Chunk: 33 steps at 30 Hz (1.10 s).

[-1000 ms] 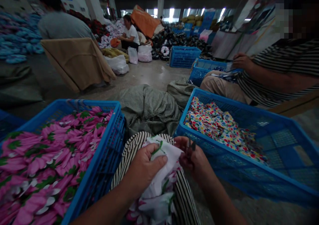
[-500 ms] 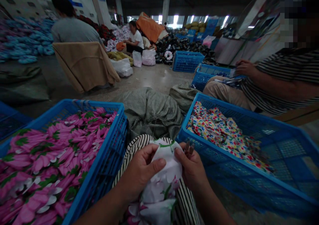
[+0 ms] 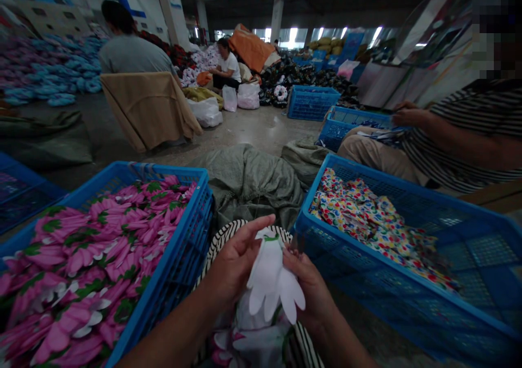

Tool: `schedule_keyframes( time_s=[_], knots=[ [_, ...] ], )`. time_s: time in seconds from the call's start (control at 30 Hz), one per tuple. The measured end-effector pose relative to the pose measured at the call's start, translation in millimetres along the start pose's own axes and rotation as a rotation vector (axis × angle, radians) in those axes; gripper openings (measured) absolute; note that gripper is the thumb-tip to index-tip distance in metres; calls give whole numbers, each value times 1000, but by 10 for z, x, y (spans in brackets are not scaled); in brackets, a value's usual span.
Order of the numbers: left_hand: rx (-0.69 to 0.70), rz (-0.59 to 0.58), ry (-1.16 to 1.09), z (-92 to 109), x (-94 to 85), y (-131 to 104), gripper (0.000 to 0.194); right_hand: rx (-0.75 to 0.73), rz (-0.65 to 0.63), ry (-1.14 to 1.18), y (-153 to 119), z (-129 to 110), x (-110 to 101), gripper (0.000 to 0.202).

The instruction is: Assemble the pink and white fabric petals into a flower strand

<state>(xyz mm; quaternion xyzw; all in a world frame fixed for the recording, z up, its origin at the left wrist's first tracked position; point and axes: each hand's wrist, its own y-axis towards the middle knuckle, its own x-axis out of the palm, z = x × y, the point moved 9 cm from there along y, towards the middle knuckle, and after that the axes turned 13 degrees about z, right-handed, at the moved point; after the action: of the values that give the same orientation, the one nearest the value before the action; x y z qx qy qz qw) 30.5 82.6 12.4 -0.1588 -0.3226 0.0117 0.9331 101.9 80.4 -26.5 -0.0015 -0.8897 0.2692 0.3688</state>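
A white glove (image 3: 271,281) with a green-trimmed cuff hangs fingers-down between my hands, over my striped lap. My right hand (image 3: 312,281) is closed on its right edge near the cuff. A small dark metallic item (image 3: 299,243), too blurred to name, shows by the right fingers. My left hand (image 3: 234,264) grips the glove's left side, one finger stretched up past the cuff; its other fingertips are partly hidden. More white gloves (image 3: 259,343) with pink and green print lie below on my lap.
A blue crate (image 3: 204,186) of pink gloves (image 3: 134,237) stands at left. Another blue crate (image 3: 408,188) at right holds colourfully patterned gloves (image 3: 367,210). Grey-green sacks (image 3: 253,178) lie ahead. A person in a striped shirt (image 3: 468,123) sits at right; others sit farther off.
The glove now hangs with its plain white fingers spread downward, where printed fabric showed before. My left finger has lifted above the cuff. The view has shifted slightly left.
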Motion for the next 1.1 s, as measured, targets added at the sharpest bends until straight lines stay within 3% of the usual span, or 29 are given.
schedule_keyframes(
  time_s=[0.07,0.13,0.17,0.27,0.33,0.4,0.53,0.63,0.73,0.87,1.1],
  knots=[
    [111,-70,159,51,29,-5,41,88,-23,-2,-25,80,32,21],
    [318,-102,343,194,57,-39,20,158,-53,-41,-33,169,37,21],
    [433,-86,443,286,61,-65,7,157,-54,-73,-19,182,16,23],
    [626,97,635,532,-26,-110,16,-2,20,-176,75,37,-126,29],
    [541,190,611,556,-119,-84,21,-159,65,-219,113,-156,-201,33],
    [368,209,508,452,-179,-46,24,-284,49,-264,110,-324,-205,39],
    [124,152,273,187,-142,-49,27,-385,-18,-431,85,-464,-145,48],
    [3,90,116,48,-48,-84,25,-489,-140,-587,36,-524,-19,44],
    [-77,68,11,-27,6,-108,20,-718,-219,-754,-63,-640,109,36],
    [-129,77,-66,-83,8,-113,15,-981,-227,-858,-196,-756,211,28],
    [-181,68,-88,-158,46,-119,13,-1086,-223,-921,-272,-798,294,23]
  ],
)
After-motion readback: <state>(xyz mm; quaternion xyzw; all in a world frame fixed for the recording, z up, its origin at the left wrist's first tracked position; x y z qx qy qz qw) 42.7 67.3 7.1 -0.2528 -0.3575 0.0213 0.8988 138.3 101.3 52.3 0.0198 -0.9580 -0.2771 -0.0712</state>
